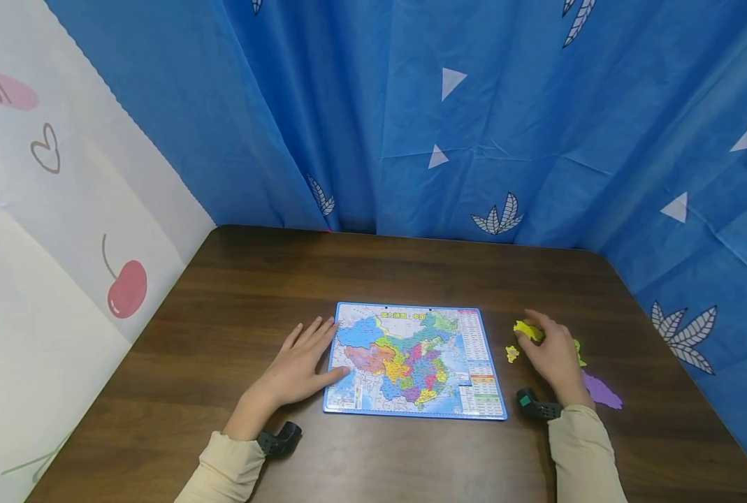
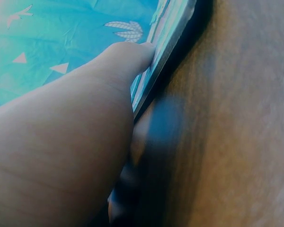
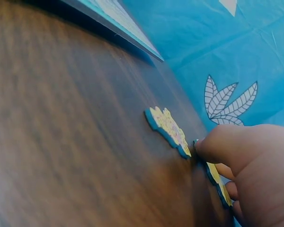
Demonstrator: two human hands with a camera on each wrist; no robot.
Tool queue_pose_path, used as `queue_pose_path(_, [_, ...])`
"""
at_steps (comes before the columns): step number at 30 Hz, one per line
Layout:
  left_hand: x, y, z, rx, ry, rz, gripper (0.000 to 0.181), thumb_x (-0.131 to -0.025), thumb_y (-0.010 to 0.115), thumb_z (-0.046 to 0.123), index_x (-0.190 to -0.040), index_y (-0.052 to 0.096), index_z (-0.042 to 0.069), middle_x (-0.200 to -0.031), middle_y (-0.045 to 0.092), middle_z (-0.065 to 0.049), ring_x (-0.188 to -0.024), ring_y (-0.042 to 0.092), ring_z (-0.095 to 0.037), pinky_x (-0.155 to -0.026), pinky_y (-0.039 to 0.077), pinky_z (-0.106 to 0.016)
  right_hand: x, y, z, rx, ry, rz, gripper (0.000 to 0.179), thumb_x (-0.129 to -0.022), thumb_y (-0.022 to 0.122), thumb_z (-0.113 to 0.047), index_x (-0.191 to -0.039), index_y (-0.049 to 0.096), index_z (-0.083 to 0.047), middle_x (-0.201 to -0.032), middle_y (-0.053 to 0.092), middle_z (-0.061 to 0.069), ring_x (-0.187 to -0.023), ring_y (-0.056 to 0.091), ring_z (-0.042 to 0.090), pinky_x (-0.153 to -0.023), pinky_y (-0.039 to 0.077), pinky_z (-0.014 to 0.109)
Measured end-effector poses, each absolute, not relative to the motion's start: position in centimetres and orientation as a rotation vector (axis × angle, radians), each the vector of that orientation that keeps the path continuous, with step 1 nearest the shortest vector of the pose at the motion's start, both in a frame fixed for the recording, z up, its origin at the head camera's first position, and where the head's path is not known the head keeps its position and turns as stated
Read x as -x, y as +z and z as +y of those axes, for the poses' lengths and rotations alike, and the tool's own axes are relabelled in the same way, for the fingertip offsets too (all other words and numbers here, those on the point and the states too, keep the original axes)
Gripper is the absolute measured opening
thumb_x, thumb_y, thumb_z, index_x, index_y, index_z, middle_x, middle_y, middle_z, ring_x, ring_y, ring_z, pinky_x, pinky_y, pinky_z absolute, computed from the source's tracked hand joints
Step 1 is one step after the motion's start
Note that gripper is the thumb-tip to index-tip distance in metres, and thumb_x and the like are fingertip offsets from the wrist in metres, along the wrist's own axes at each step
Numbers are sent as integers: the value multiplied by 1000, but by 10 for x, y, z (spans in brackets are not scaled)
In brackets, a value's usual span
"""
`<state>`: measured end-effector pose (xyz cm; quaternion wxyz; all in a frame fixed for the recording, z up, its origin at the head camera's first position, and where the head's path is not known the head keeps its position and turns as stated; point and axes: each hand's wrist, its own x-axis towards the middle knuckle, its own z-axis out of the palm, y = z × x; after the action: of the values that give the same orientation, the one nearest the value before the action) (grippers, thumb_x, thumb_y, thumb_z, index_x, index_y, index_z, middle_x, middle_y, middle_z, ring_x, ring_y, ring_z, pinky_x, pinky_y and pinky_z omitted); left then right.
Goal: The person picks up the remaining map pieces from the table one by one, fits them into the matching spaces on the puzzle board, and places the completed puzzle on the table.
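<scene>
A map puzzle board point(image 1: 404, 327) with a blue border and many coloured regions lies flat on the table. My left hand point(image 1: 300, 367) rests at its left side with fingers spread, the thumb point(image 2: 135, 54) lying over the board's edge. To the right of the board, my right hand point(image 1: 552, 353) pinches a larger yellow puzzle piece point(image 1: 527, 331) between thumb and fingers; the hand partly covers it. A smaller yellow puzzle piece point(image 3: 168, 130) lies on the wood just beside that hand.
A purple puzzle piece point(image 1: 602, 391) lies by my right wrist, and a yellow-green piece point(image 1: 579, 353) shows partly behind the hand. The brown wooden table point(image 1: 272, 272) ends at a blue curtain point(image 1: 411, 126) at the back and a white patterned cloth point(image 1: 65, 244) on the left.
</scene>
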<state>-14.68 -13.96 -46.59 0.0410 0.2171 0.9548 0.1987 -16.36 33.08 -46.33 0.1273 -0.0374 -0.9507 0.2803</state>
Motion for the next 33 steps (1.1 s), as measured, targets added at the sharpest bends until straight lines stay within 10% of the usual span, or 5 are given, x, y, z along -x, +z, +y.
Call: queue_pose_path(33, [146, -465, -140, -669, 626, 2919, 92, -94, 57, 68, -162, 33, 11, -171, 25, -8, -160, 17, -32, -128, 8, -60, 166, -466, 319, -130, 670, -2630, 22, -93, 77, -12, -113, 78, -2, -122, 69, 22, -121, 52, 44, -101, 41, 66])
